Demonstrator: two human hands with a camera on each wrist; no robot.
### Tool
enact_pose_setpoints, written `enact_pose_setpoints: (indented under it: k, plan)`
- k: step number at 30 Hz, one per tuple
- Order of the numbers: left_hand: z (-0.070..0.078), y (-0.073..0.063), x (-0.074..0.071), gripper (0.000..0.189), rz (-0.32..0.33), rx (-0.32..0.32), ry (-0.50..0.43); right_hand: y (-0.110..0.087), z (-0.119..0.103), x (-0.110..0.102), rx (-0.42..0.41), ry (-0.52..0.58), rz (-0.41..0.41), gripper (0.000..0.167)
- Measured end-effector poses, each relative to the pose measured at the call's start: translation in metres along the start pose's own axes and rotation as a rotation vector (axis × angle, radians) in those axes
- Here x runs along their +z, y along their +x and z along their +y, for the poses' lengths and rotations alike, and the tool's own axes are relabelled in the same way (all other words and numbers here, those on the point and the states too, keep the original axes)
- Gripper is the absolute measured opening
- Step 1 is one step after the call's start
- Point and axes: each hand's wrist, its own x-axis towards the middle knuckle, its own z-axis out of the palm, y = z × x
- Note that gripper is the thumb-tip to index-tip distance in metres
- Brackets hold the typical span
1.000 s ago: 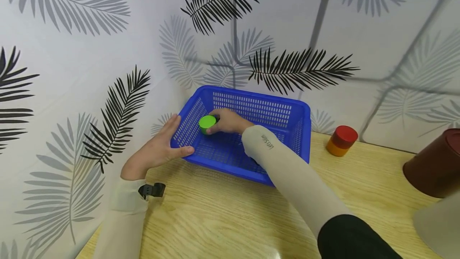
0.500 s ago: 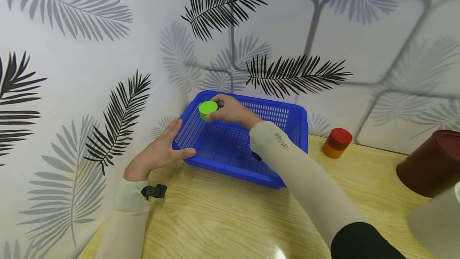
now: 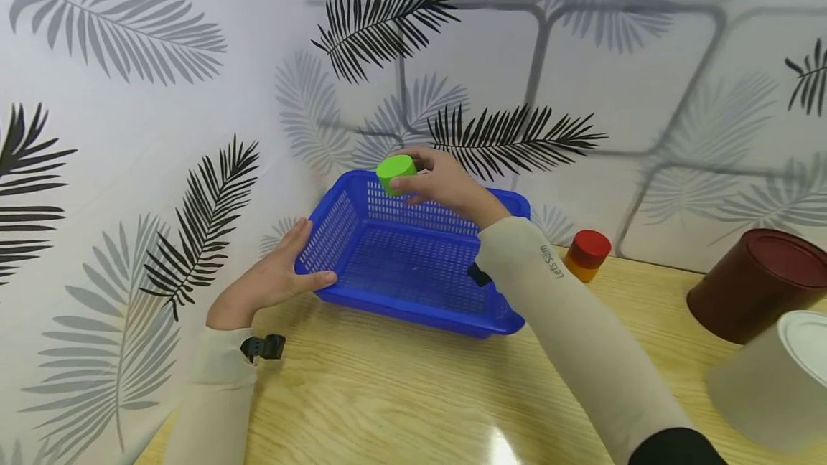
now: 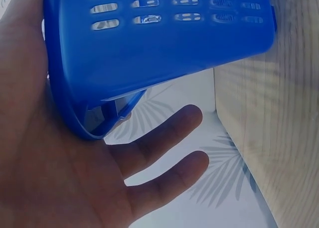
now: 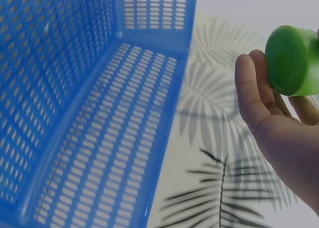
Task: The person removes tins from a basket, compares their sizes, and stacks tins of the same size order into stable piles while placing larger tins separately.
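Note:
My right hand (image 3: 446, 179) grips a short bright green cylinder (image 3: 397, 175) between thumb and fingers, over the back rim of a blue plastic basket (image 3: 413, 318). In the right wrist view the green cylinder (image 5: 291, 61) lies against the fingers, apart from the basket's mesh wall (image 5: 109, 133). My left hand (image 3: 274, 275) rests at the basket's front left corner, thumb on the front rim and fingers along the left rim. Two of its fingers (image 4: 164, 185) reach out straight in the left wrist view, below the basket's side.
A small cylinder with a red top and orange base (image 3: 588, 253) stands right of the basket. Farther right are a dark brown canister (image 3: 743, 293) and a white canister (image 3: 762, 386). Leaf-patterned cloth (image 3: 362, 113) rises behind the wood-grain table (image 3: 388, 393).
My right hand has lifted the green cylinder from inside the basket, up and to the right, to above the back rim. My left hand stays at the corner. The head view has shifted slightly.

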Motion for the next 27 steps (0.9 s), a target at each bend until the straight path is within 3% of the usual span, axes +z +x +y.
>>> enact_pose_setpoints:
  k: [10, 23, 27]
  plan:
    - [-0.004, -0.001, -0.001, 0.113, -0.016, -0.017, -0.014, -0.033, 0.006, -0.03, -0.012, -0.006, 0.088, 0.062]
    - [-0.002, -0.001, -0.004, 0.113, -0.007, -0.015, -0.024, -0.079, 0.017, -0.066, -0.053, -0.221, 0.244, 0.061]
    - [-0.003, 0.0, -0.003, 0.113, -0.011, -0.013, -0.027, -0.098, 0.023, -0.078, -0.048, -0.199, 0.312, 0.058]
